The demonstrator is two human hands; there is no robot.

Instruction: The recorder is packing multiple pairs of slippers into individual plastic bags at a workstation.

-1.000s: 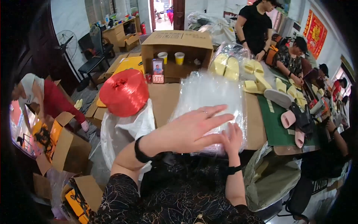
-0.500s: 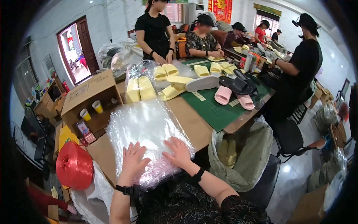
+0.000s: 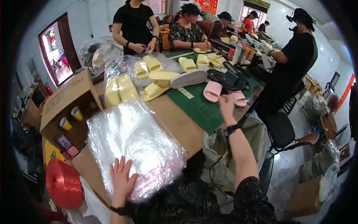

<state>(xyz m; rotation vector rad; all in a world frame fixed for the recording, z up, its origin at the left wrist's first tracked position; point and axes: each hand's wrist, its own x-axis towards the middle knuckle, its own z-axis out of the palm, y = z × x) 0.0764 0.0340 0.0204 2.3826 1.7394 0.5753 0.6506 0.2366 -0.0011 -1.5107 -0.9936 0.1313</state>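
Flat on a stack of clear plastic bags (image 3: 138, 128), my left hand (image 3: 122, 178) rests with its fingers spread. My right hand (image 3: 226, 107) is stretched out over the green cutting mat (image 3: 194, 112), its fingertips beside a pair of pink slippers, between the left one (image 3: 212, 92) and the right one (image 3: 238, 98). Nothing shows in its fingers; whether they touch the right slipper I cannot tell. Just behind lie black slippers (image 3: 226, 82). A slipper with its grey sole (image 3: 189, 79) turned up lies to their left, beside several yellow slippers (image 3: 154, 90).
An open cardboard box (image 3: 71, 99) with yellow cups stands at the left, above a roll of red twine (image 3: 64, 183). Below my right forearm is a greenish sack (image 3: 250, 140). Across the table, a person in black (image 3: 134, 24) and a seated person (image 3: 186, 31) handle things.
My right hand has left the bag stack and reached forward and right to the pink slippers. My left hand stays on the bags. The view has shifted to the right.
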